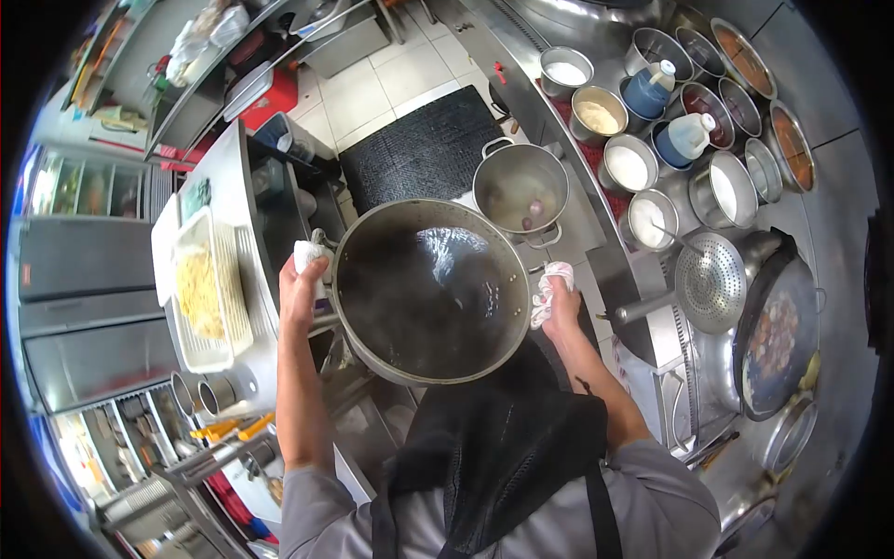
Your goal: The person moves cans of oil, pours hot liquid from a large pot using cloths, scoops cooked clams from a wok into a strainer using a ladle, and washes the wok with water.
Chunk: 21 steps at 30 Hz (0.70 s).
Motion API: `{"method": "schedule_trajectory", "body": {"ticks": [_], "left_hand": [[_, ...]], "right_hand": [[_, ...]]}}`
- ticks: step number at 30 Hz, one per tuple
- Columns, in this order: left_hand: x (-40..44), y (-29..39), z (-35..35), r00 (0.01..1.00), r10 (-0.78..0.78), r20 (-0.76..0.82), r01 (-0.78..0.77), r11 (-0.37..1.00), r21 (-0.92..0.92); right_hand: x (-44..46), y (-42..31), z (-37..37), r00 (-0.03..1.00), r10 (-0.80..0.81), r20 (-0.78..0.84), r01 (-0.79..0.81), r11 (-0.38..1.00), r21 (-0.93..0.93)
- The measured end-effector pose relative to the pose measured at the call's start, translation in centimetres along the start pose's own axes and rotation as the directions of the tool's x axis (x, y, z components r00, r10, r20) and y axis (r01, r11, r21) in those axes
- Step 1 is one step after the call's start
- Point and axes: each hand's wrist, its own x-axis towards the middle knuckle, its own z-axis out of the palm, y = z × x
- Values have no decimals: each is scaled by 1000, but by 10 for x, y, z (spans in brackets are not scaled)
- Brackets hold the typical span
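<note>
Between my two hands is a large metal stockpot (428, 373) with dark, shiny liquid inside and haze over it. My left hand (303, 284) is closed round its left handle through a white cloth (313, 253). On the right side, my right hand (562, 307) grips the other handle through a white and pink cloth (552, 284). Just beyond the stockpot's rim stands a smaller two-handled pot (518, 186) with cloudy liquid and a few purplish round pieces in it.
Right of me, a counter holds several metal containers (629, 168) of white contents, bottles with blue (649, 88), a perforated skimmer (711, 279) and a wok (778, 326) with food pieces. On the left, a white basket (209, 289) of yellow food sits on a worktop. A black mat (419, 149) covers floor tiles ahead.
</note>
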Motion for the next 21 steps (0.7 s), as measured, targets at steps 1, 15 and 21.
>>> {"method": "schedule_trajectory", "body": {"ticks": [1,15,21], "left_hand": [[18,15,10,1000,-8,19,7,1000,20],[199,112,110,983,-98,154,37,933,358],[233,133,136,976,-105,188,0,873,488]], "right_hand": [[8,-1,5,999,11,-51,-12,1000,-14],[55,-35,44,917,345,-200,-302,929,216],[91,7,22,907,391,-159,-339,898,280]]}}
